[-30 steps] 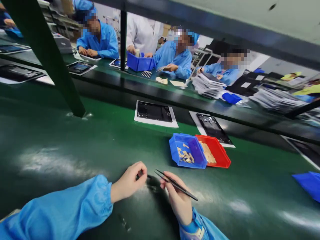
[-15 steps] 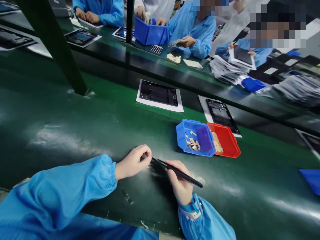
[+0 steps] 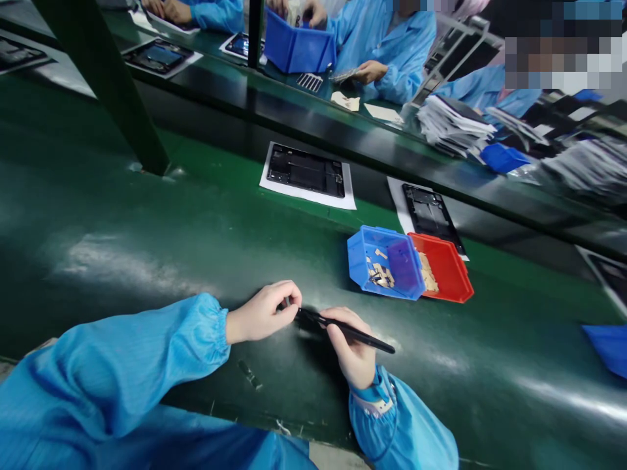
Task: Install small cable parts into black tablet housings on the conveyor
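Observation:
My right hand (image 3: 353,349) is closed around black tweezers (image 3: 365,336), which point left toward my other hand. With thumb and forefinger pinched together, my left hand (image 3: 267,312) meets the tweezers' tip just above the green bench (image 3: 186,241). Whatever small piece lies between those fingers is too small and hidden to make out. Beyond my right hand stands a blue bin (image 3: 404,267) with small tan and dark pieces inside. A red bin (image 3: 450,271) touches its right side and holds tan pieces.
Two open tablet housings (image 3: 306,171) (image 3: 434,215) lie on white sheets behind the bins. A green post (image 3: 110,91) rises at the left. Across the raised divider, co-workers in blue sleeves handle parts near a larger blue bin (image 3: 300,49) and paper stacks (image 3: 453,124). Another blue bin (image 3: 607,349) is at the right edge.
My view has shifted slightly, so the far benches sit higher. The tweezers' tip still meets my left fingers, their angle a little flatter. A far-right co-worker's tablet and sheet have moved right and down.

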`<state>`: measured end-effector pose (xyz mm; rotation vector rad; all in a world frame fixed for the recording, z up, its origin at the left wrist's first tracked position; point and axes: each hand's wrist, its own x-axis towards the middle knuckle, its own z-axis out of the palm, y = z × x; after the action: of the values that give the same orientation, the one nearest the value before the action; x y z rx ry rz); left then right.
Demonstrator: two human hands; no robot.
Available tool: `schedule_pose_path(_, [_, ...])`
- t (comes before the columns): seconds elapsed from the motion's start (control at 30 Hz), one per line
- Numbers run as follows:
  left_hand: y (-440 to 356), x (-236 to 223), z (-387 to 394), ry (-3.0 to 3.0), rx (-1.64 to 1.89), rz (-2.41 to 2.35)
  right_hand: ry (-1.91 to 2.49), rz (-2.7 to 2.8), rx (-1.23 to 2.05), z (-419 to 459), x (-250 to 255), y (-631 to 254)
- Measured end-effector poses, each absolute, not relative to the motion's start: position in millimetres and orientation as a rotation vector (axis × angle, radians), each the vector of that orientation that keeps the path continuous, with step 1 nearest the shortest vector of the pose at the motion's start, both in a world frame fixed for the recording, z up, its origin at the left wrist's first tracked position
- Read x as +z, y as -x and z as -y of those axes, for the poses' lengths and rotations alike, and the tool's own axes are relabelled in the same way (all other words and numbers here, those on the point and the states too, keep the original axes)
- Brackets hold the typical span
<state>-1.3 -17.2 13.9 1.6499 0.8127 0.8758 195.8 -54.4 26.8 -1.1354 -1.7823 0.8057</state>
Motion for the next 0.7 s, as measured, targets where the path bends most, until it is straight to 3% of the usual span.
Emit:
schedule_pose_path(0.33, [-2.8, 14.1, 19.2, -1.677, 0.851, -0.812, 1.146, 1.799, 0.853, 54.5, 33.3, -192.4])
schedule_pose_path(0.53, [1.0, -0.9, 8.0, -1.203, 0.929, -1.053, 1.09, 1.762, 0.615, 55.1, 41.6, -211.3])
schedule_pose_path(0.7, [-4.4, 10.0, -51.5, -1.085, 1.006, -1.049, 0.905, 1.957, 0.414, 56.4, 46.2, -257.1])
